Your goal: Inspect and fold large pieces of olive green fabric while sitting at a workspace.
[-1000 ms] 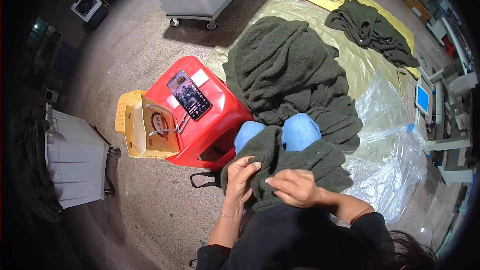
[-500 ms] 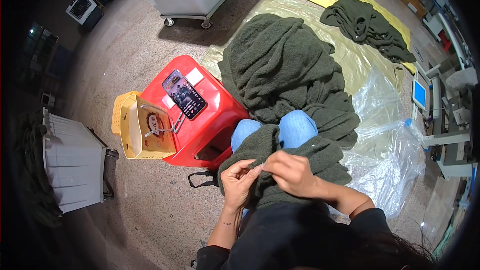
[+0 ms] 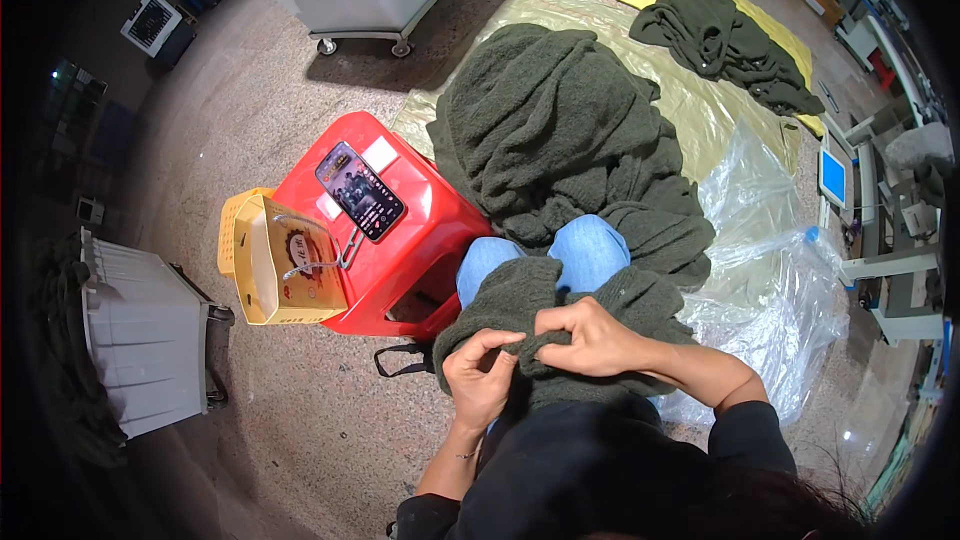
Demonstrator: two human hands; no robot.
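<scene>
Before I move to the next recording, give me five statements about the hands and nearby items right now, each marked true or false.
1. The left hand and right hand are both on the dark green cloth. True.
2. A phone lies on the red stool. True.
3. The stool stands to the person's right. False: it stands to the left.
4. The phone's screen is black. False: it is lit with a picture.
5. A large green heap lies beyond the knees. True.

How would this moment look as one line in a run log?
left hand: pinching dark green fabric | right hand: pinching same fabric | phone: lit, on red stool | fabric pile: beyond knees
</scene>
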